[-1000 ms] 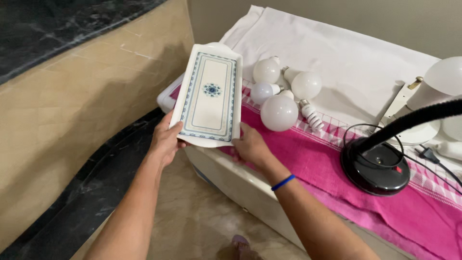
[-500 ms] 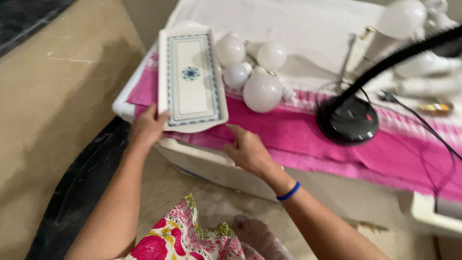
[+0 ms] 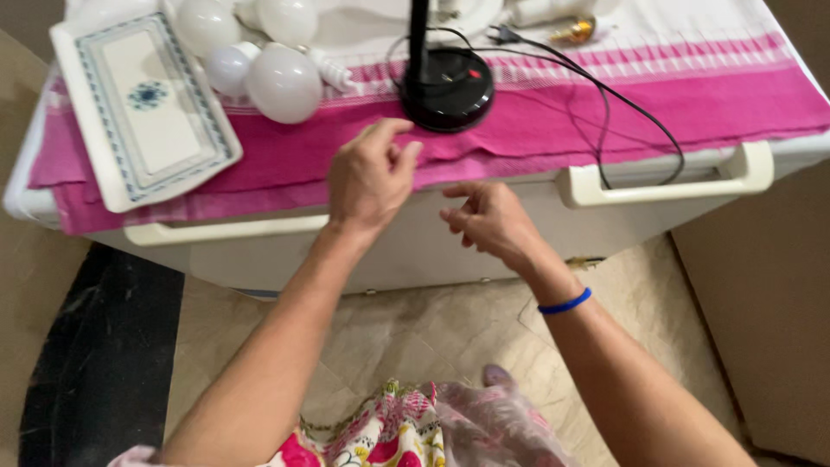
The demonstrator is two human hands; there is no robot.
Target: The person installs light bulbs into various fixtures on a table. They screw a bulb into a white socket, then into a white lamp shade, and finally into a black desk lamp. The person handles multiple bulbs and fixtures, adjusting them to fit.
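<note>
Hovering empty, loosely curled, left hand (image 3: 370, 177) and right hand (image 3: 489, 221) beside pink cloth (image 3: 553, 121) edge.

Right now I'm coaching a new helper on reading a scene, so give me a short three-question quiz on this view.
1. True or false: the left hand holds the tray.
2. Which thing lies nearest the left hand's fingers? A) the black lamp base B) the white bulbs C) the white handle
3. Fill in: the right hand wears a ____ band at the wrist.

Key
1. False: the tray rests alone on the pink cloth, and both hands are empty.
2. A.
3. Blue.
</note>
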